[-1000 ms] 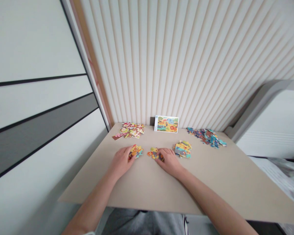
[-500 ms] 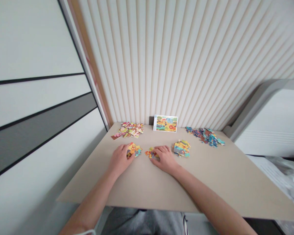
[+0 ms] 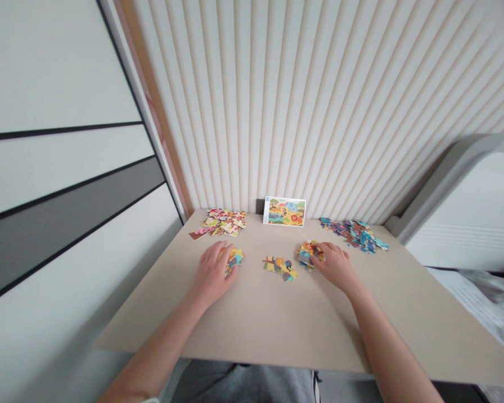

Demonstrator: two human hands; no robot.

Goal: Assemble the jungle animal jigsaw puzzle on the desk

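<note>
On the left of the table, my left hand (image 3: 213, 273) curls around a small pile of yellow and teal jigsaw pieces (image 3: 237, 258), thumb at the near edge and fingers over the far side. The hand covers part of that pile. My right hand (image 3: 335, 264) is at a second pile of jigsaw pieces (image 3: 304, 256), its thumb and fingers closed on pieces with orange and red print at the top. Between the hands lie several loose yellow and grey jigsaw pieces (image 3: 279, 265), flat and partly overlapping.
A picture card (image 3: 284, 211) with animals leans upright against the ribbed wall (image 3: 277, 112). Pink and green jigsaw pieces (image 3: 224, 221) are heaped at the back left, blue and dark ones (image 3: 361, 235) at the back right. Clear plastic wrapping (image 3: 493, 296) lies beyond the table's right edge.
My right hand has moved right from the middle pieces to the right pile, where orange and red print now shows on top. The middle pieces are uncovered. My left hand stays at its pile.
</note>
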